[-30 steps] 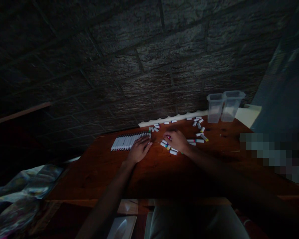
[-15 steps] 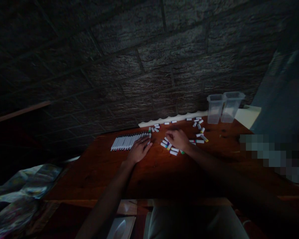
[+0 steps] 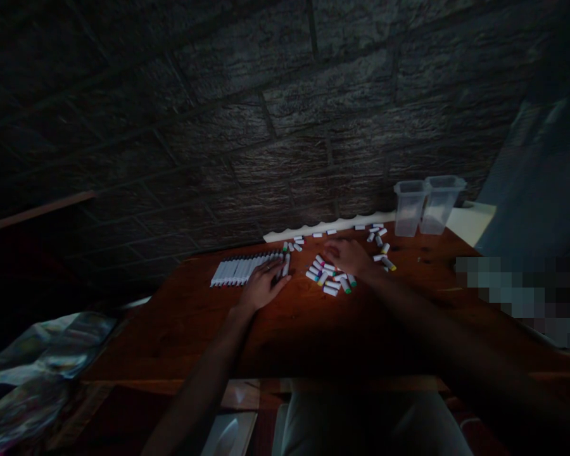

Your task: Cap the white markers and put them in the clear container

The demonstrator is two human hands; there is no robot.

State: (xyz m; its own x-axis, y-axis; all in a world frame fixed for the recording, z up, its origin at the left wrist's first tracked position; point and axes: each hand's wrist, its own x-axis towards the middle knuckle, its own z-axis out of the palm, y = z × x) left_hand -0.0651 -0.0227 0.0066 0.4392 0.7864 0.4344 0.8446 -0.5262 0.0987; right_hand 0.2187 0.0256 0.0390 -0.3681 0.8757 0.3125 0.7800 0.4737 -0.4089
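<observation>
A row of white uncapped-looking markers (image 3: 232,271) lies side by side on the left of the wooden table. Over its right end rests my left hand (image 3: 262,284), fingers stretched across the markers and thumb held apart. One marker (image 3: 286,263) shows between its thumb and fingers. A loose heap of short white marker caps with coloured ends (image 3: 331,284) sits to the right. My right hand (image 3: 350,256) is just above and behind that heap, fingers curled together; whatever is between the fingertips is too dark and small to make out.
More caps (image 3: 297,247) lie behind the row, and others (image 3: 379,238) at the back right. Two clear plastic containers (image 3: 410,209) stand at the table's far right corner. A wavy white strip (image 3: 330,226) runs along the stone wall. Crumpled plastic (image 3: 71,345) lies at left.
My right hand has shifted right and slightly away from me, uncovering more of the cap heap. My left hand stays over the markers, with the end marker now a little apart from the row.
</observation>
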